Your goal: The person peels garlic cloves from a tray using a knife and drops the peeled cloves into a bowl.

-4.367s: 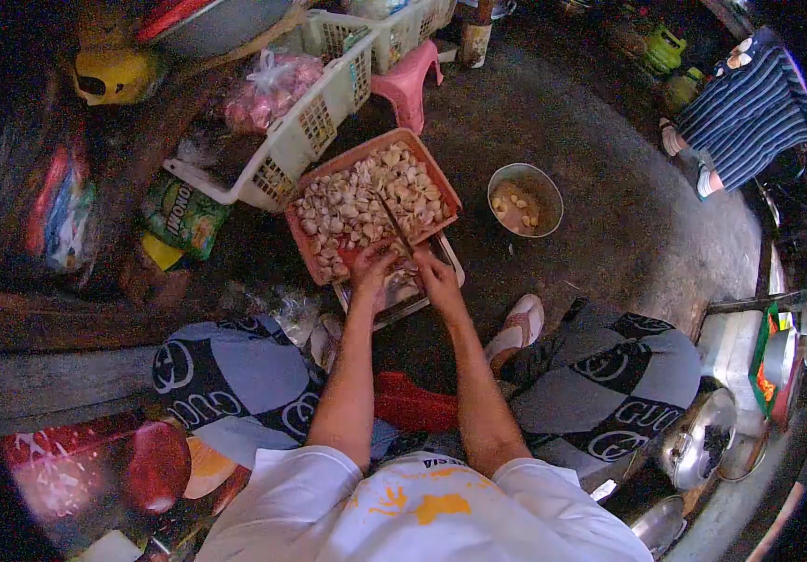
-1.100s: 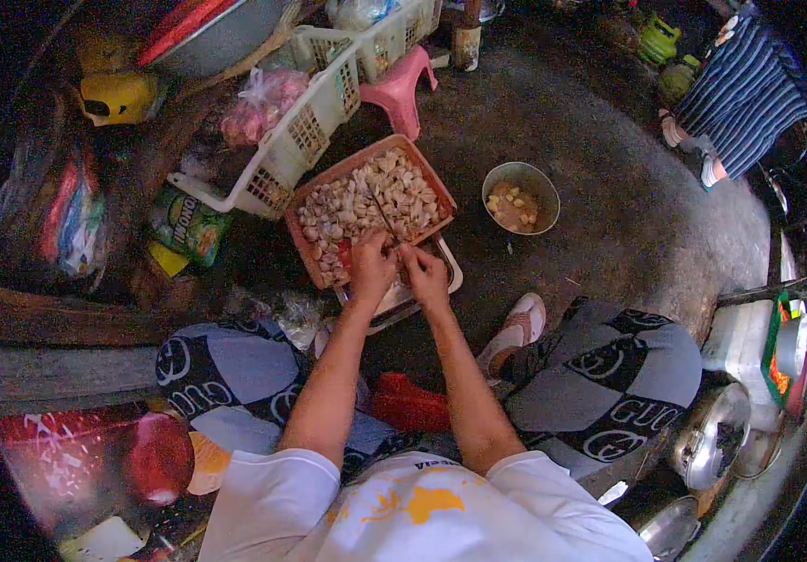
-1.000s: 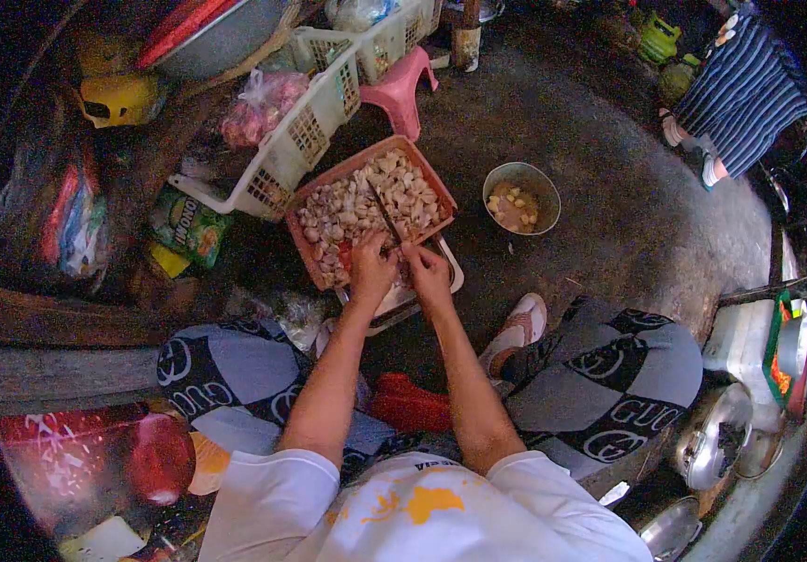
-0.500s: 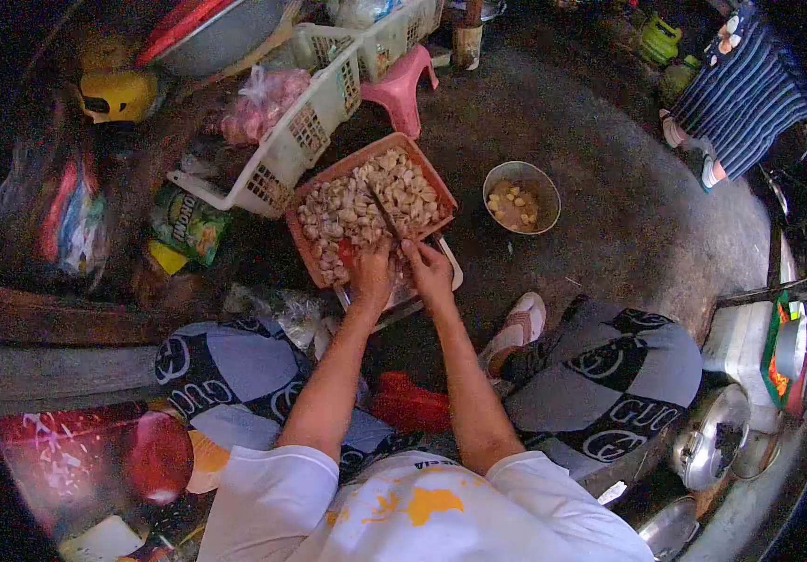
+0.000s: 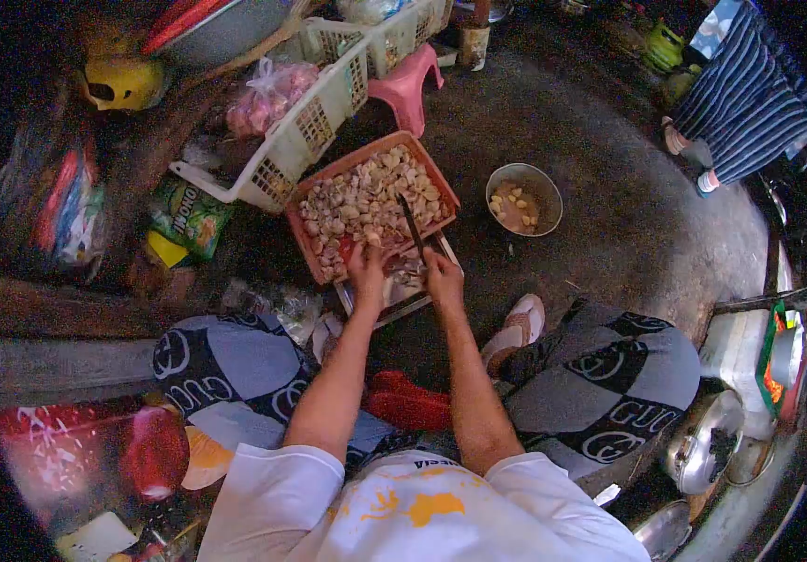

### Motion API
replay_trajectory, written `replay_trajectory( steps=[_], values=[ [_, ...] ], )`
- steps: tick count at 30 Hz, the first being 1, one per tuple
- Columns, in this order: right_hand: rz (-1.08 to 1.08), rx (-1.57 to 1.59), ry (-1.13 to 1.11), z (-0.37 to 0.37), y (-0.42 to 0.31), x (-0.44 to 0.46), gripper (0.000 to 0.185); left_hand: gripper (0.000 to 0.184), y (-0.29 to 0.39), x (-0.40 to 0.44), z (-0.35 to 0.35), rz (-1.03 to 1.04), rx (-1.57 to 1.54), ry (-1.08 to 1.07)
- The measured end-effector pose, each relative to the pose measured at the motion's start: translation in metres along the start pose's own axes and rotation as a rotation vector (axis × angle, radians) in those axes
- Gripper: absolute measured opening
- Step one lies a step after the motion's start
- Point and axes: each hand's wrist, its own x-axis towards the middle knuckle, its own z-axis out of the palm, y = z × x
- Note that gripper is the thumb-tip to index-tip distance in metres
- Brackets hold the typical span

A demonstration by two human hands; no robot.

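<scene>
Gripping the knife (image 5: 410,220), the right hand (image 5: 444,279) has parted from the left hand (image 5: 366,272), whose hold I cannot tell, near the garlic (image 5: 370,197) in the orange tray (image 5: 306,248), so blade work seems paused.

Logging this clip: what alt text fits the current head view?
A person's right hand holds a knife over an orange tray heaped with what looks like garlic, the left hand at its near edge. To the right, a metal bowl of pale pieces sits on the dark floor; a pink stool stands beyond the tray.
</scene>
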Motion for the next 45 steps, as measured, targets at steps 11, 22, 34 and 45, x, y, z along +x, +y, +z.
replay_trajectory(
  steps=[11,22,34,45],
  values=[
    [-0.238,-0.194,-0.136,-0.004,-0.021,-0.011,0.036,0.021,0.013,0.0,-0.002,-0.265,-0.366,-0.159],
    [-0.207,0.144,-0.246,0.007,-0.005,-0.003,0.032,0.014,0.018,-0.009,0.0,-0.279,-0.289,-0.189],
    [-0.159,0.225,-0.196,0.012,0.019,0.009,0.029,0.014,0.016,-0.004,0.004,-0.313,-0.265,-0.241],
    [-0.121,0.382,0.133,0.01,0.087,0.034,0.034,0.015,-0.005,0.01,0.021,-0.213,-0.442,-0.216]
  ],
)
